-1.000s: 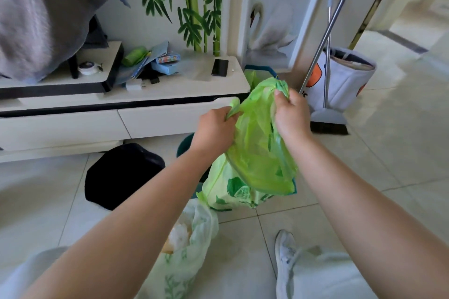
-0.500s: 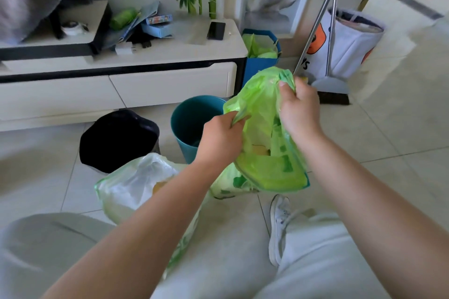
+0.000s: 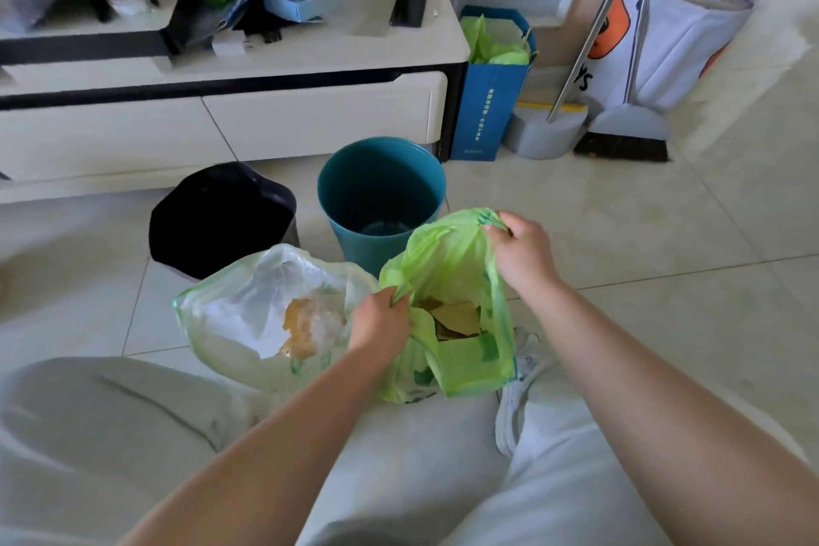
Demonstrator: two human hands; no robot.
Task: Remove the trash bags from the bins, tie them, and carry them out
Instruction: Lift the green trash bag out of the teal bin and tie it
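A green trash bag (image 3: 447,275) with brown scraps inside rests on the floor in front of my knees. My left hand (image 3: 380,324) grips its near rim, and my right hand (image 3: 520,253) pinches its far rim, holding the mouth open. To the left sits a pale, translucent trash bag (image 3: 248,315), open, with paper and yellowish waste in it. Behind them stand a teal bin (image 3: 381,191) with no bag in it and a black bin (image 3: 221,217).
A white TV cabinet (image 3: 274,120) runs along the back with clutter and a phone on top. A blue paper bag (image 3: 489,102) with green bags, a dustpan, a broom (image 3: 625,133) and a white fabric basket (image 3: 664,44) stand at the right. Bare tiled floor extends right.
Both hands lowered the green bag from chest height to the floor and pulled its mouth apart. My view tilted down, bringing both bins and the pale bag into sight.
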